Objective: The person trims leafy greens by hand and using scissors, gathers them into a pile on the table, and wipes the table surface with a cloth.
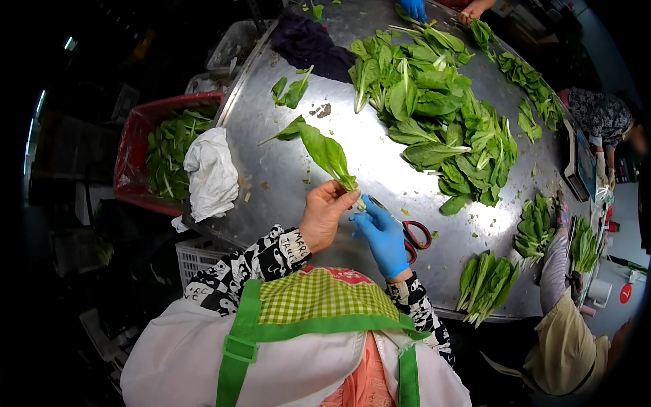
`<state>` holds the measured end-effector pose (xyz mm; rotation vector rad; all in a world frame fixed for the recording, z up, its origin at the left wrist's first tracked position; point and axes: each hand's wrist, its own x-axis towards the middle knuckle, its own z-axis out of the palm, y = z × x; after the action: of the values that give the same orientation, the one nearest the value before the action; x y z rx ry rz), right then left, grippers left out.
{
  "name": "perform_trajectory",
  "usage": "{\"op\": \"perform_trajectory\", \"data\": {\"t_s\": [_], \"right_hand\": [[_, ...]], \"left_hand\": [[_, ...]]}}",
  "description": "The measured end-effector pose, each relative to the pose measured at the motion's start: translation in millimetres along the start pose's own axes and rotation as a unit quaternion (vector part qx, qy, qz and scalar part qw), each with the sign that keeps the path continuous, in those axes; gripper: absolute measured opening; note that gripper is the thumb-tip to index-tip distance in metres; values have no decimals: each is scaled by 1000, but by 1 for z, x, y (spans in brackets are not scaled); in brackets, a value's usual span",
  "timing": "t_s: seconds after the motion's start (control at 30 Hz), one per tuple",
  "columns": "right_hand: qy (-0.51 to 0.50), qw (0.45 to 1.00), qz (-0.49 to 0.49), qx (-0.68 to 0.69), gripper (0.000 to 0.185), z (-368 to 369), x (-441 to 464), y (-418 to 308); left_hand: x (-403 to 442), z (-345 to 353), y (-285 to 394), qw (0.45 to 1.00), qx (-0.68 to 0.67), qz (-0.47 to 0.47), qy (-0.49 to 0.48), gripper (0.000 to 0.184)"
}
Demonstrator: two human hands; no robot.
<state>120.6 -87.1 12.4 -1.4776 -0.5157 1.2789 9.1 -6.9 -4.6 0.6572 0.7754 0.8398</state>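
left hand [324,216]: bare, thumb and fingers pinched round the stem end of a leaf [327,152]; leaf is held over the near part of the metal surface [254,159], broad end pointing away and to the left. right hand [381,241]: blue glove, fingers partly curled, tips close by the stem end; whether they grip or touch anything, cannot tell. scissors [427,236]: red handles just right of the glove, rest partly hidden by it; contact with the hand unclear

on the surface: large heap [444,108] of greens, beyond and to the right of both hands. loose leaf [290,129] just beside the held one, stem to the left; small leaves [295,90] farther off; dark cloth [308,47] at far left. near bunch [488,285] by the near right edge, second bunch [532,227] past it; row of greens [532,81] along the far right side. device [580,163] with a screen at the right edge

off the surface, left: red crate [127,159] with more greens inside; white cloth [211,173] between crate and surface; white basket [193,258] below the edge

others: blue-gloved hand [413,8] and bare hand [472,12] at the far edge; striped sleeve [555,264] beside the second bunch; person [597,112] in a patterned top beyond the device
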Motion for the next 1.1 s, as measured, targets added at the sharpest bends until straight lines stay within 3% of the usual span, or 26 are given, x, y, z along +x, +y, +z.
{"op": "perform_trajectory", "data": {"t_s": [0.27,0.43,0.57,0.77,0.83,0.87,0.97,1.07,1.1], "right_hand": [[-43,988,-63,-135,21,-5,0,1],[-23,945,-165,-282,19,-8,3,13],[8,938,-182,-295,17,-1,0,4],[29,962,-124,-240,17,-1,3,4],[22,998,37,-44,17,-4,7,7],[30,998,34,-46,17,-7,11,17],[6,986,-6,-165,19,-18,21,34],[21,904,-63,-422,35,-34,27,-1],[56,911,-90,-398,38,-48,39,-7]], "left_hand": [[-2,1,-1,999,13,-33,-18,16],[-1,-2,-5,999,28,-40,-17,17],[-1,0,0,998,25,-52,-27,18],[-3,1,1,998,29,-55,-16,16],[-3,-1,-2,999,17,-41,-12,15],[-3,-1,-4,1000,5,-28,-7,14],[-1,-1,0,1000,0,5,-7,11],[1,-3,9,997,-58,-35,-32,15],[0,-1,15,993,-94,-62,-39,18]]}}
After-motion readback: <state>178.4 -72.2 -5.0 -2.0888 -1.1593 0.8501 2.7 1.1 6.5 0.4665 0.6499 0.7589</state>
